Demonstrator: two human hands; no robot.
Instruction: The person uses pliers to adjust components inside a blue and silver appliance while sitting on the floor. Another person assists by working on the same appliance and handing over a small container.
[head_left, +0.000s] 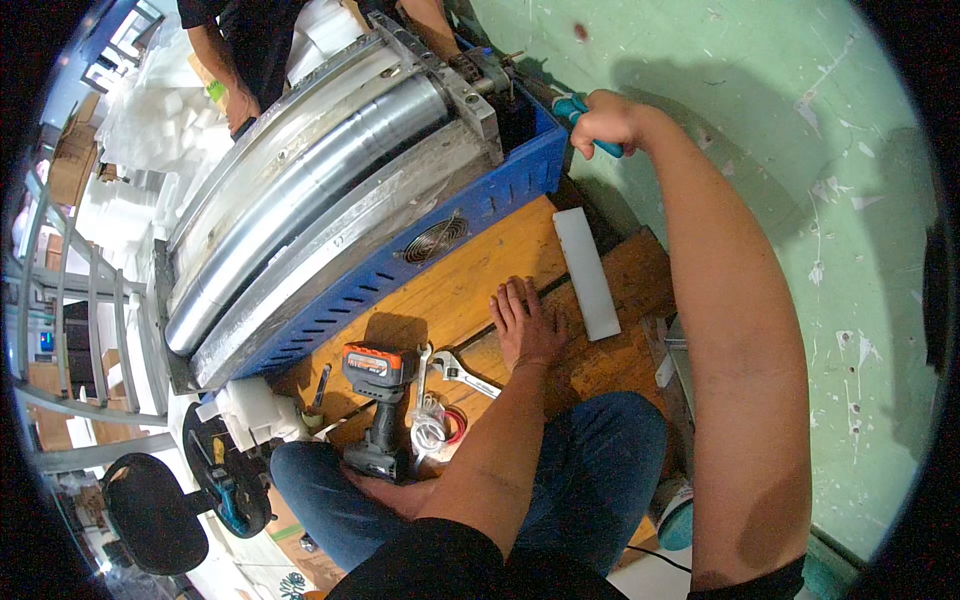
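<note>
My left hand (527, 322) lies flat on the yellow-brown wooden boards (480, 290), fingers spread, holding nothing. Raised at the upper right, my right hand (612, 122) is closed around a teal-handled hand tool (571, 106); its working end is hidden. That tool is close to the right end of a machine with a shiny metal roller (320, 190) and a blue slotted housing (505, 195). A white rectangular block (587, 272) lies right of my left hand. Nearer my legs are a cordless power tool (377, 405), an adjustable wrench (462, 374) and another wrench (423, 372).
A person (235, 60) stands behind the machine, one hand (238, 105) at its far side. Coiled clear tubing (430, 428) lies beside the power tool. A green wall (860, 250) rises on the right; a black-seated stool (155, 513) and metal railing (95, 300) stand left.
</note>
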